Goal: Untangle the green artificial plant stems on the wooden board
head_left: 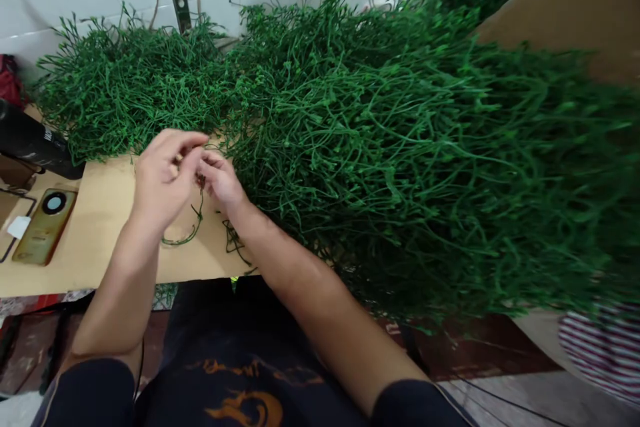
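Head view: my left hand (pixel 163 177) and right hand (pixel 220 180) pinch one thin green plastic stem (pixel 193 223) above the near tabletop (pixel 100 240); a huge heap of green plastic stems (pixel 400 147) looks unworked.

Both bare forearms reach forward from dark short sleeves and draw together in front of the body. The left hand (pixel 163 177) is raised, knuckles up, its fingers curled with thumb and forefinger pinched near the tips. The right hand (pixel 223 181) sits just beside it, a little lower, fingers bent toward the left hand's, so that the fingertips of both nearly meet.
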Action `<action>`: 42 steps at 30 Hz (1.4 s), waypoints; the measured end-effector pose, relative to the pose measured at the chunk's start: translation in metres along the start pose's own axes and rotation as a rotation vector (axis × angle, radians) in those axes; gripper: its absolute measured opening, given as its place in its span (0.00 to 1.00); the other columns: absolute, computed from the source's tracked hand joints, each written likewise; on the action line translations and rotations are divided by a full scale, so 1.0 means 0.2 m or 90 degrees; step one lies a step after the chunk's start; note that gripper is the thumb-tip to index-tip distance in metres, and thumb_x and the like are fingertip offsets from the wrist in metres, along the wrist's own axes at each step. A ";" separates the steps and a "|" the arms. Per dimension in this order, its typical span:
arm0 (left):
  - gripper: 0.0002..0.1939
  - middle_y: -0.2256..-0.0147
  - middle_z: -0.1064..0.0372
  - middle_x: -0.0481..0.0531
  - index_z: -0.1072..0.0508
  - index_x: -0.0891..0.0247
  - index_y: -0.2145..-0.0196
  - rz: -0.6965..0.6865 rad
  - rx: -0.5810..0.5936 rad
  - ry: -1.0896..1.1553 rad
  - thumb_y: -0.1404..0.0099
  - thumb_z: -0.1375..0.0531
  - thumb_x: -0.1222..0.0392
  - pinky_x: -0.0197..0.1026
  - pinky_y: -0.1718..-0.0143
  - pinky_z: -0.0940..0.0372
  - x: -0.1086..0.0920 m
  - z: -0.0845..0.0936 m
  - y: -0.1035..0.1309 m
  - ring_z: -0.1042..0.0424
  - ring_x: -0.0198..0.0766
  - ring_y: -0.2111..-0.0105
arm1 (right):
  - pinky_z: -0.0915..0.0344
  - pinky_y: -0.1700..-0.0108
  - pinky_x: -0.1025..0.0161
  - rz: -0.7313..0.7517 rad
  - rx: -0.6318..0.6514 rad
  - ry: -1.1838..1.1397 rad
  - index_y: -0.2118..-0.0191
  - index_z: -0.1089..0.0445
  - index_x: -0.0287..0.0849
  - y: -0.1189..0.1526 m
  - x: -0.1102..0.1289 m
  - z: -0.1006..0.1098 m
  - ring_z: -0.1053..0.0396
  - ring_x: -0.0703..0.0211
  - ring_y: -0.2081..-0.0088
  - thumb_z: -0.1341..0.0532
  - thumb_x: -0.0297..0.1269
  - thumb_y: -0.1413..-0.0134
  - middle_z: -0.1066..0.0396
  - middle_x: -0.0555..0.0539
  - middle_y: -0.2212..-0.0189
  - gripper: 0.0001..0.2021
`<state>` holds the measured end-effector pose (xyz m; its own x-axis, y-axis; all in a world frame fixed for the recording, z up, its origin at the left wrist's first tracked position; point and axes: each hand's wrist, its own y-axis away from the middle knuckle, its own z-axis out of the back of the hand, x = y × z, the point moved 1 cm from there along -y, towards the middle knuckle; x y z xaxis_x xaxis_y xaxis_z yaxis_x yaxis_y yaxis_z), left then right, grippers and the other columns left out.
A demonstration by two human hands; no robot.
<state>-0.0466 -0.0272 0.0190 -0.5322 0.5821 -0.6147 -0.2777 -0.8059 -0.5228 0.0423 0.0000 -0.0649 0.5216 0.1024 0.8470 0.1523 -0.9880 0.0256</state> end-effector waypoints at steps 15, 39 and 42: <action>0.11 0.65 0.27 0.58 0.26 0.62 0.70 0.173 0.196 -0.168 0.41 0.45 0.54 0.48 0.57 0.36 0.38 0.00 0.40 0.30 0.46 0.62 | 0.37 0.67 0.72 0.015 -0.054 -0.202 0.66 0.38 0.42 0.06 0.03 0.02 0.38 0.73 0.73 0.48 0.32 0.41 0.37 0.54 0.74 0.04; 0.07 0.72 0.25 0.27 0.25 0.26 0.77 0.454 0.346 -0.162 0.56 0.41 0.37 0.50 0.67 0.29 0.23 0.93 0.73 0.24 0.46 0.70 | 0.41 0.69 0.70 -0.131 0.268 0.195 0.71 0.32 0.37 0.13 -0.09 -0.10 0.39 0.71 0.74 0.39 0.30 0.51 0.33 0.53 0.77 0.02; 0.07 0.72 0.26 0.24 0.26 0.23 0.77 0.454 0.410 -0.221 0.56 0.43 0.36 0.51 0.62 0.29 0.28 1.03 0.83 0.24 0.48 0.67 | 0.44 0.69 0.69 -0.107 0.280 0.271 0.71 0.32 0.36 0.12 -0.11 -0.12 0.43 0.71 0.75 0.40 0.28 0.51 0.36 0.54 0.78 0.02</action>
<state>-0.2876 -0.1507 0.0199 -0.9157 -0.0370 -0.4001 -0.1278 -0.9172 0.3773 0.0149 -0.0292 -0.0704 0.0941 0.1079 0.9897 0.5813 -0.8130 0.0334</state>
